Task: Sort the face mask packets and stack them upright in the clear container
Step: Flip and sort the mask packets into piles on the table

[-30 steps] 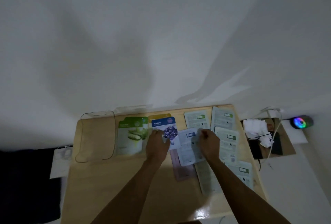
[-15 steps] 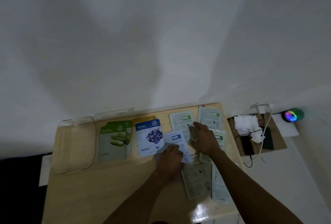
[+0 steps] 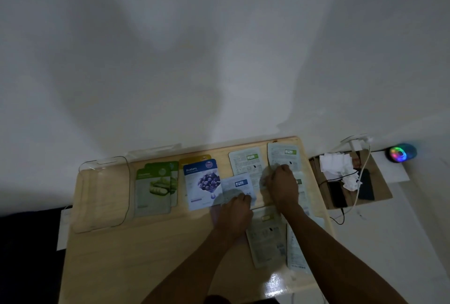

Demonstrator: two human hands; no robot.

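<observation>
The clear container [image 3: 104, 194] lies at the table's left end. Beside it are green cucumber packets [image 3: 153, 187], then a blueberry packet [image 3: 202, 182] overlapping a yellow one [image 3: 194, 159]. My left hand [image 3: 233, 213] rests with curled fingertips on a white packet with a blue label [image 3: 237, 185], which overlaps the blueberry packet's right edge. My right hand [image 3: 282, 187] is curled over white packets with green labels, gripping one at the lower edge of the far right packet [image 3: 283, 155]. Another green-label packet [image 3: 246, 162] lies between the hands, further back.
More face-down white packets [image 3: 266, 235] lie under my forearms near the table's [image 3: 146, 255] right front corner. Right of the table, a cardboard piece [image 3: 379, 187] holds crumpled paper, phones and cables. A glowing round device [image 3: 399, 154] sits by the wall.
My left hand left the blueberry packet and came down on the blue-label white packet. My right hand let go of that packet and moved right onto the green-label packets.
</observation>
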